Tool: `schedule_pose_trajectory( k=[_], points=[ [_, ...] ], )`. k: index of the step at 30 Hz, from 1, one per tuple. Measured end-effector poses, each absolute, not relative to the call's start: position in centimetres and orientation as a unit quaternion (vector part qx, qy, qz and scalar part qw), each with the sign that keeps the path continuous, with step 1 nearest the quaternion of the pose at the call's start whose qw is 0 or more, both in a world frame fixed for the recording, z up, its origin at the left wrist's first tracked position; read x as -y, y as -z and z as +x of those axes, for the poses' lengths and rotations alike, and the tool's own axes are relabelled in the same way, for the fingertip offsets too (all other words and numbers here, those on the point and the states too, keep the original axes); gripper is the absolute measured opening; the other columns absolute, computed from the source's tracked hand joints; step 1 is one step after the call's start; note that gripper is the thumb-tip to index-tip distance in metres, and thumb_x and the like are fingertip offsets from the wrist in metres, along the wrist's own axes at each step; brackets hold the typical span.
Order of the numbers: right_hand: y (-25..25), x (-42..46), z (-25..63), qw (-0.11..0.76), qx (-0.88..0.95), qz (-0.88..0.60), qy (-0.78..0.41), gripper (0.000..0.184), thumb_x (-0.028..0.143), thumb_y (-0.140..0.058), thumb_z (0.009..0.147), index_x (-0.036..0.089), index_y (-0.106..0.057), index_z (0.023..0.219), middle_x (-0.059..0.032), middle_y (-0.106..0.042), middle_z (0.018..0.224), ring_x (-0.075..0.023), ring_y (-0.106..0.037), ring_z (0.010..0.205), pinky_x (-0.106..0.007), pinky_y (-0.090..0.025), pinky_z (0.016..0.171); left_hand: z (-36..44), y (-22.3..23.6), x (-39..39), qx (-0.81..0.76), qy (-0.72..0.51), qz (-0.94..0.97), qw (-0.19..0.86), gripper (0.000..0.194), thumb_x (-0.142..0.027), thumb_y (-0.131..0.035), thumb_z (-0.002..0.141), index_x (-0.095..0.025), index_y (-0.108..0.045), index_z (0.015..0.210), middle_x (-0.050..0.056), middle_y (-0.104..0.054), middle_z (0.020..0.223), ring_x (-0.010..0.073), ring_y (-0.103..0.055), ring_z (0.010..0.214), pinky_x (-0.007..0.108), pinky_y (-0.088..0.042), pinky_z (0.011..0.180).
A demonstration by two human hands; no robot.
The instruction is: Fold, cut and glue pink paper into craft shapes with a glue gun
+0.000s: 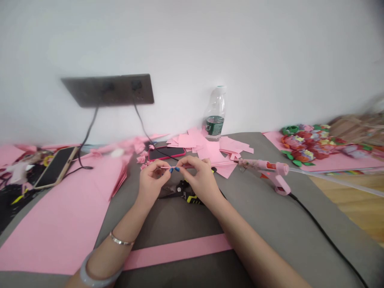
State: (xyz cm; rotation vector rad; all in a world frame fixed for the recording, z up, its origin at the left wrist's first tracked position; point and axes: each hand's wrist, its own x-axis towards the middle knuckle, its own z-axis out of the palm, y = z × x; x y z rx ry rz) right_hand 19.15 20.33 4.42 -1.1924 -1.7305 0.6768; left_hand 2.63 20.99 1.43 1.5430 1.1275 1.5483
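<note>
My left hand [152,178] and my right hand [198,176] meet at the middle of the table, fingertips almost touching. Both pinch a thin pink strip [165,167] that runs level between them; whether it is rolled paper or a wrapped wire is too small to tell. Under my hands lies a pair of black and yellow-green pliers [181,189], partly hidden by my right hand. Just behind my fingers rests a phone with a pink-red rim [167,153]. A long band of pink paper [180,251] lies nearer to me, crossing beneath my forearms.
Cut pink pieces [210,151] lie around a clear bottle [215,114] by the wall. To the right are a pink glue gun [267,170] with a black cord and several paper flowers [312,144]. Large pink sheets [66,216] and another phone [57,167] occupy the left.
</note>
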Motion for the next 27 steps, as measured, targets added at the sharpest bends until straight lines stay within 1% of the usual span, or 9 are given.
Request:
schedule_pose_trajectory(
  k=[8, 12, 17, 27],
  points=[
    [-4.3, -20.27, 19.08, 0.446, 0.706, -0.479, -0.272, 0.01, 0.019, -0.06, 0.088, 0.025, -0.065, 0.082, 0.0011, -0.077, 0.09, -0.0237, -0.069, 0.088, -0.044, -0.03, 0.092, 2.26, -1.14, -21.0, -0.426, -0.594, 0.595, 0.333, 0.003, -0.023, -0.073, 0.075, -0.021, -0.073, 0.076, 0.001, -0.069, 0.074, 0.016, -0.061, 0.07, 0.025, -0.048, 0.063],
    [-4.19, -20.28, 19.06, 0.453, 0.706, -0.473, -0.268, 0.01, 0.018, -0.06, 0.088, 0.025, -0.066, 0.083, 0.0019, -0.077, 0.09, -0.0227, -0.069, 0.087, -0.043, -0.029, 0.091, 2.21, -1.11, -20.94, -0.426, -0.593, 0.596, 0.332, 0.002, -0.023, -0.073, 0.076, -0.021, -0.073, 0.076, 0.001, -0.069, 0.074, 0.0152, -0.06, 0.069, 0.024, -0.046, 0.062],
    [-4.19, -20.24, 19.08, 0.451, 0.707, -0.474, -0.269, 0.009, 0.02, -0.061, 0.088, 0.025, -0.065, 0.082, 0.0007, -0.077, 0.09, -0.0236, -0.068, 0.087, -0.044, -0.03, 0.092, 2.38, -1.45, -20.8, -0.433, -0.594, 0.593, 0.328, 0.002, -0.021, -0.073, 0.073, -0.02, -0.073, 0.075, 0.001, -0.069, 0.073, 0.0151, -0.058, 0.068, 0.024, -0.043, 0.059],
    [-4.09, -20.22, 19.02, 0.45, 0.706, -0.479, -0.264, 0.008, 0.021, -0.062, 0.087, 0.025, -0.065, 0.081, 0.0001, -0.077, 0.089, -0.0241, -0.068, 0.086, -0.044, -0.031, 0.091, 2.4, -1.51, -20.86, -0.428, -0.596, 0.591, 0.336, 0.003, -0.021, -0.072, 0.071, -0.021, -0.072, 0.074, 0.001, -0.068, 0.071, 0.0149, -0.057, 0.066, 0.024, -0.043, 0.057]
  ],
)
